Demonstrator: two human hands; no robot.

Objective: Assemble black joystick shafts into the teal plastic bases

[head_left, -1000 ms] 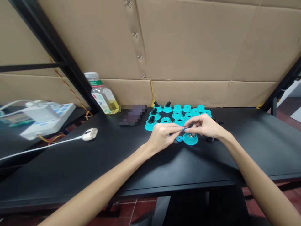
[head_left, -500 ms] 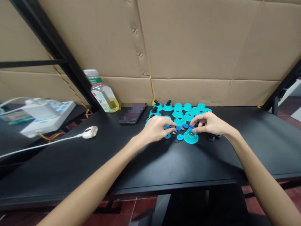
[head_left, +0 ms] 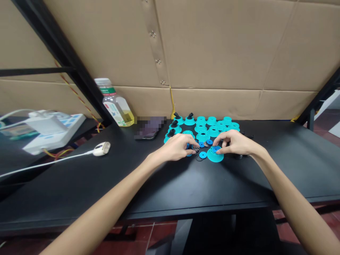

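The right hand (head_left: 236, 144) has its fingers (head_left: 222, 143) pinched on a blue disc (head_left: 216, 149), which sits on top of a cyan flanged cup (head_left: 214, 157). The cup stands on the black tabletop (head_left: 276, 170). The left hand (head_left: 175, 147) has its fingers (head_left: 191, 144) closed on a small grey-centred ring (head_left: 196, 150), held just left of the cup and not touching it.

Between the hands lie a second blue disc (head_left: 203, 154), a thin black ring (head_left: 199, 158) and a third blue disc (head_left: 209, 141). Behind them stand rows of cyan flanged parts (head_left: 203, 135), some topped with black lever knobs (head_left: 171, 132).

Further left on the tabletop are a phone (head_left: 150, 134), partly blurred, a plastic bottle (head_left: 115, 103) holding yellow liquid, and a white corded device (head_left: 101, 148). A white power strip (head_left: 55, 130) sits on a lower black surface (head_left: 16, 159). A cardboard wall (head_left: 225, 53) rises behind, braced by a black metal frame (head_left: 61, 60). Red floor tiles (head_left: 156, 241) show below.
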